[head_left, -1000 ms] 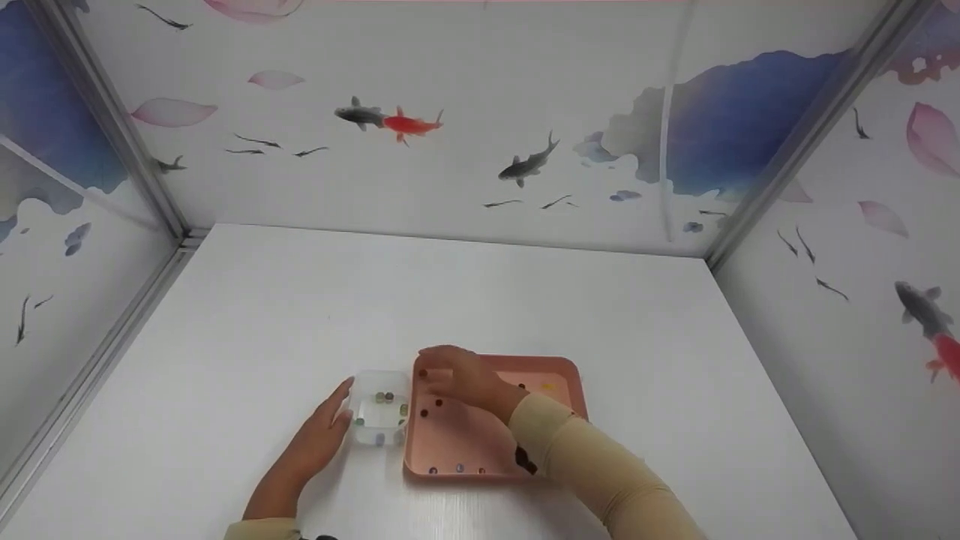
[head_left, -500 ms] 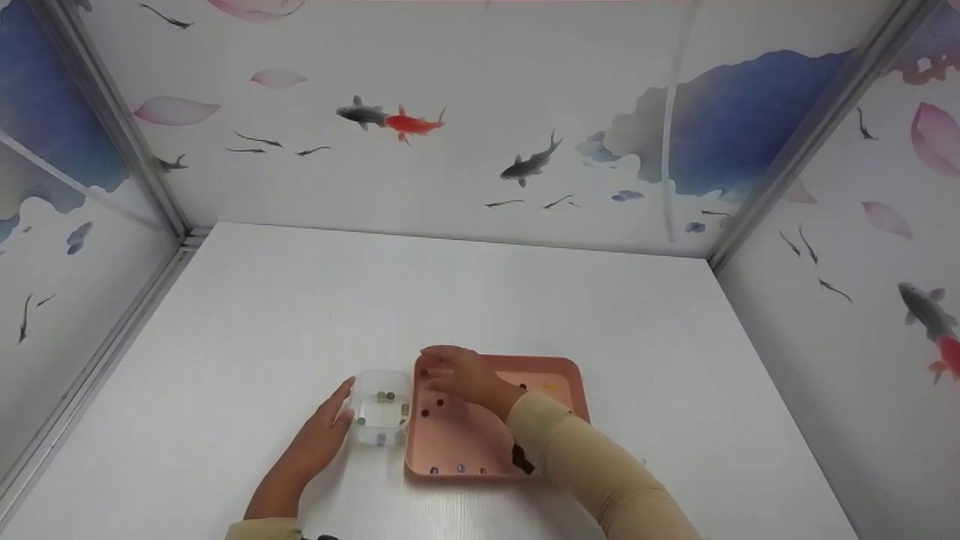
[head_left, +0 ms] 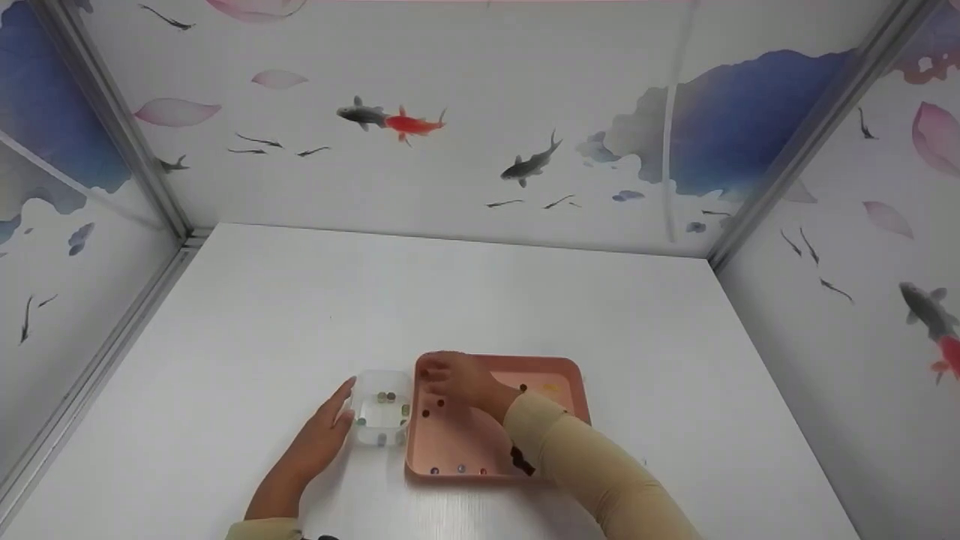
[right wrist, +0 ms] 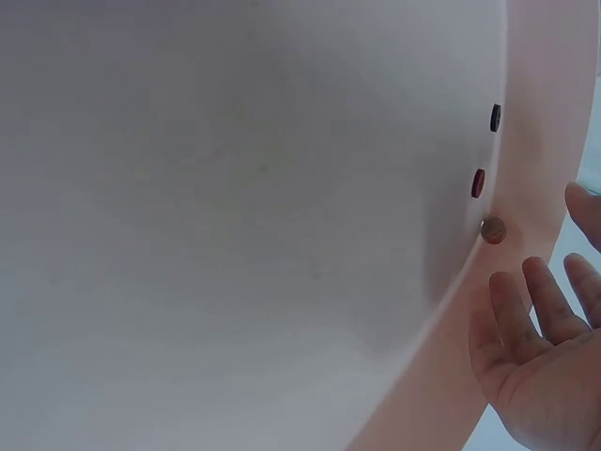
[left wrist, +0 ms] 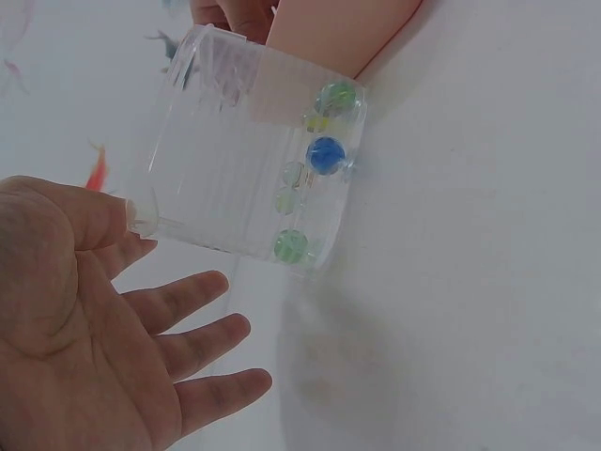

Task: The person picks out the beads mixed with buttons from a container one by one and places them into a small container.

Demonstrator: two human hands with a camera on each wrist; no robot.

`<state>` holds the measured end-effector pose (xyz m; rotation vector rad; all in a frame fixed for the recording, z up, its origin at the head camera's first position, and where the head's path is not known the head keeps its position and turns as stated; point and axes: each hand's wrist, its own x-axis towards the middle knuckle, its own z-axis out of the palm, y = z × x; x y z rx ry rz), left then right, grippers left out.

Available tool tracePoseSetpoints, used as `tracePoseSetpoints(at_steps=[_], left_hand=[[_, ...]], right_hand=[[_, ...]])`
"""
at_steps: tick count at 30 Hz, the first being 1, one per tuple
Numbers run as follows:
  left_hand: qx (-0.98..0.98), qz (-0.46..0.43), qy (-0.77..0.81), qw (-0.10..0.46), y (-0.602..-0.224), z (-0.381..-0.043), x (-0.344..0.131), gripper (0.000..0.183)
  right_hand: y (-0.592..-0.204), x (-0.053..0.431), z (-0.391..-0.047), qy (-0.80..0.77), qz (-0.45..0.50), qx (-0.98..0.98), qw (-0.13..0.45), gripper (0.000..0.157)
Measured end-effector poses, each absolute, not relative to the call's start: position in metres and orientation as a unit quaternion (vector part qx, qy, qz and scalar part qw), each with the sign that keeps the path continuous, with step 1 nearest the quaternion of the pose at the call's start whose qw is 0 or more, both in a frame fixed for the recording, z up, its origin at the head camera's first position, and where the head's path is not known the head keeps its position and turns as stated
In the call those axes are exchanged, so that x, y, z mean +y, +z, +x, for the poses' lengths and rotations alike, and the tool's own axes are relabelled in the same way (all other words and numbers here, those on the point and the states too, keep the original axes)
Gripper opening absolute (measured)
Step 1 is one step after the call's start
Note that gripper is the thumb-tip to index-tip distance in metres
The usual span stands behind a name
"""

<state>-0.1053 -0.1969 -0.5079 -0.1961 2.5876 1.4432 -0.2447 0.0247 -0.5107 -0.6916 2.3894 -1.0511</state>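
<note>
My left hand (head_left: 319, 439) stands at the left side of a clear plastic box (head_left: 381, 380). In the left wrist view the thumb touches the box's edge, while the other fingers stretch out straight. Several glass marbles lie inside, among them a blue marble (left wrist: 326, 156) and a green marble (left wrist: 291, 246). My right hand (head_left: 461, 379) is over the far left corner of a pink tray (head_left: 465, 442). Its fingers are loosely bent near a brownish marble (right wrist: 493, 230), with a gap between them in the right wrist view.
In the tray, a black disc (right wrist: 495, 117) and a red disc (right wrist: 478, 183) stand near that marble. Several small marbles (head_left: 461, 468) line the tray's near edge. A yellow piece (head_left: 551, 388) lies at its far right. A white table (head_left: 300, 300) surrounds everything, with printed walls behind.
My right hand has dipped slightly nearer at the tray's far left corner, and its fingers now cover the dark piece seen there before. The left hand and the box stay put.
</note>
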Motion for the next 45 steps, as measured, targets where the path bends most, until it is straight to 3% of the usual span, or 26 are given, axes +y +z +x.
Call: tracePoseSetpoints(at_steps=[15, 30, 45], left_hand=[[0.872, -0.068, 0.478, 0.082, -0.509, -0.106, -0.197, 0.052], [0.865, -0.064, 0.491, 0.084, -0.510, -0.106, -0.198, 0.054], [0.868, -0.059, 0.486, 0.078, -0.511, -0.107, -0.199, 0.053]], right_hand=[[-0.517, 0.020, -0.242, -0.301, -0.297, 0.892, 0.159, 0.033], [-0.521, 0.017, -0.241, -0.276, -0.296, 0.902, 0.151, 0.036], [-0.523, 0.015, -0.240, -0.311, -0.267, 0.899, 0.153, 0.026]])
